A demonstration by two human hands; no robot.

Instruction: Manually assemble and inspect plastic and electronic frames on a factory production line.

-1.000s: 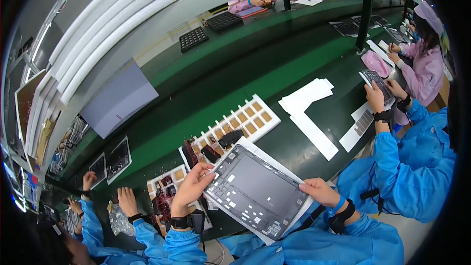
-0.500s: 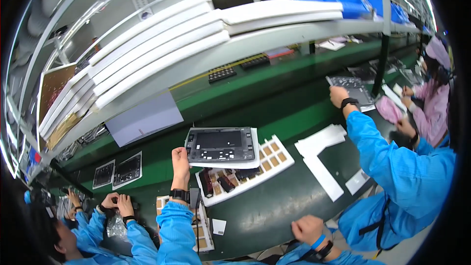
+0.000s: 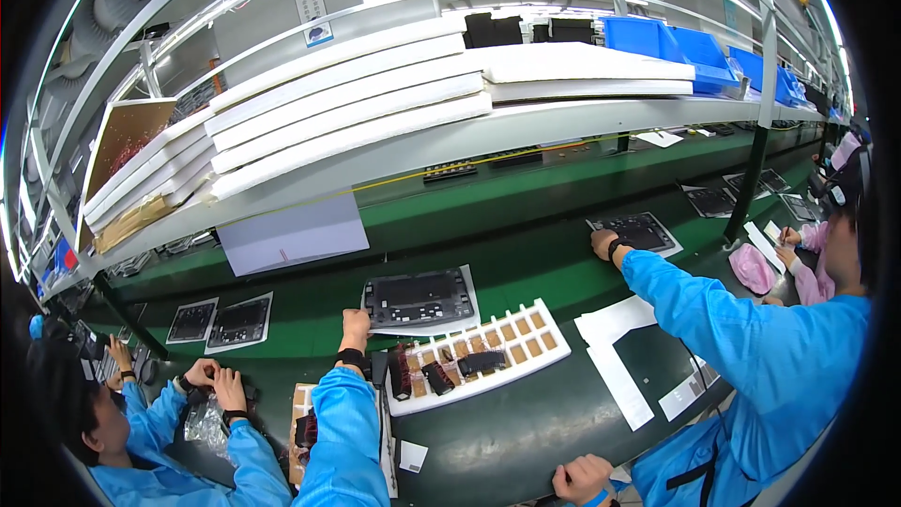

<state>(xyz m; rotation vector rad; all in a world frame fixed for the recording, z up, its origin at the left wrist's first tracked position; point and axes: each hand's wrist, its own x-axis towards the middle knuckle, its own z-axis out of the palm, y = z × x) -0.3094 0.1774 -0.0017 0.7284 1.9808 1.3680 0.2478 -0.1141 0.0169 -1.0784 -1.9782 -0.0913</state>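
My left hand [image 3: 355,329] pinches the near left corner of a flat black device panel [image 3: 419,300] with small white labels, which lies on a white sheet. Panel and sheet sit on the green surface behind a white foam tray [image 3: 535,345]. In the tray's left compartments lie several dark parts [image 3: 437,377], some with reddish wires. My right hand [image 3: 582,479] is curled closed at the near edge of the bench, with nothing visible in it. A second tray [image 3: 302,404] is partly hidden by my left forearm.
On my right, a co-worker's hand [image 3: 605,242] holds another black panel [image 3: 638,230]. A co-worker's hands [image 3: 221,385] work at far left near two panels [image 3: 239,321]. White foam strips [image 3: 619,385] lie right of the tray. Stacked foam sheets [image 3: 347,103] fill the overhead shelf.
My left hand has lowered the panel and sheet from above the tray onto the surface behind it. The co-worker's panel on the right is lower too. My view has tilted up.
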